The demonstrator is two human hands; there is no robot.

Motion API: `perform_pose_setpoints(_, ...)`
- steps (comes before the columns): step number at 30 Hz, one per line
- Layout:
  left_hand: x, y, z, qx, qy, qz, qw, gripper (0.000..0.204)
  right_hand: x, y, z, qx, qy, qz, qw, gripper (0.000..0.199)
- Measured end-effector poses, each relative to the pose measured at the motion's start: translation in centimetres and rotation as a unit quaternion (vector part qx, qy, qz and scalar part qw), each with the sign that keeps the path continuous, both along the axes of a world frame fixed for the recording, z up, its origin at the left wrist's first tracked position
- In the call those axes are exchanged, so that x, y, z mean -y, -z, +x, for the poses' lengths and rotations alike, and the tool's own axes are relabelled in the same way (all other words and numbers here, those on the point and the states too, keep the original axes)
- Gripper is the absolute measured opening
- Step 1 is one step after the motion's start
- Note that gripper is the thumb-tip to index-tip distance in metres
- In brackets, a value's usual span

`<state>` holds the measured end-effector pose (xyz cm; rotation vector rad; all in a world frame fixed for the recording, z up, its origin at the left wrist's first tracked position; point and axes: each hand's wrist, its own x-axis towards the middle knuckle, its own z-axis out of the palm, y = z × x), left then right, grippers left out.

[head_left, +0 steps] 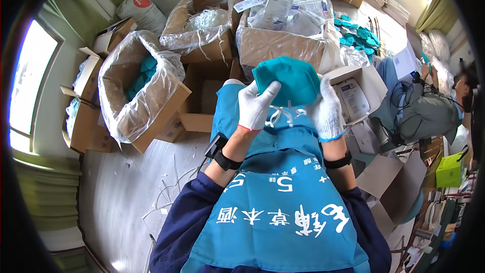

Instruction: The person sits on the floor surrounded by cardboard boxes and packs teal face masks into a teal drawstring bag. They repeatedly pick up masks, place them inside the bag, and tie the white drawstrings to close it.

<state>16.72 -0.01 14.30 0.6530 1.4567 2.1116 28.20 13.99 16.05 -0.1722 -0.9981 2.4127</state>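
Between my gloved hands, a teal cup-shaped face mask (286, 82) is held up above my lap, with white straps (281, 117) dangling below it. My left hand (256, 105) pinches its left edge, thumb in front. At the right edge, my right hand (326, 110) closes on the same mask; motion smears its fingers a little. Whether one mask or a thin stack is held, I cannot tell. Close to my right hand stands an open white carton (373, 91) with flat white packets (352, 100) inside. A blue apron (283, 187) covers my lap.
Ahead, a large carton (283, 48) overflows with clear packets. Left of it are a carton of white straps (207, 20) and a plastic-lined carton (166, 88) holding teal pieces. A co-worker (427, 106) sits at right, near teal masks (357, 35) piled on the floor.
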Motion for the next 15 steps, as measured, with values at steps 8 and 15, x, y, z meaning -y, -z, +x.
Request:
perform_pose_setpoints(8, -3.3, 0.1, 1.3, -0.052, -0.104, 0.028, 0.993, 0.027, 1.5, 1.3, 0.2, 0.118, 0.009, 0.164, 0.979, 0.036)
perform_pose_setpoints(15, -3.2, 0.9, 2.9, 0.189, 0.096, 0.013, 0.977, 0.029, 0.0, 1.9, 1.7, 0.153, 0.108, 0.416, 0.890, 0.029)
